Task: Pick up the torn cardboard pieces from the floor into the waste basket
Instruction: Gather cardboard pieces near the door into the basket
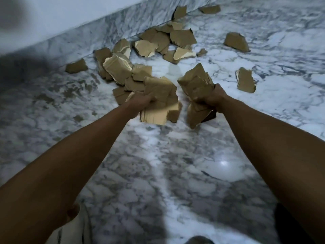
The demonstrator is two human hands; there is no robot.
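left hand (140, 103): grip clenching a cardboard bundle (161, 99); right hand (213, 96): grip squeezing another bundle (195, 85)
handling: seeming light, stiff, slippery in stacks; pinching across flat faces

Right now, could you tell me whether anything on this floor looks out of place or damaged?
Yes: torn cardboard pieces lie strewn over the marble floor, most heaped along the wall skirting, a few stray to the right. Their edges are ragged. The left hand and right hand each grip a bunch. No waste basket is in view.
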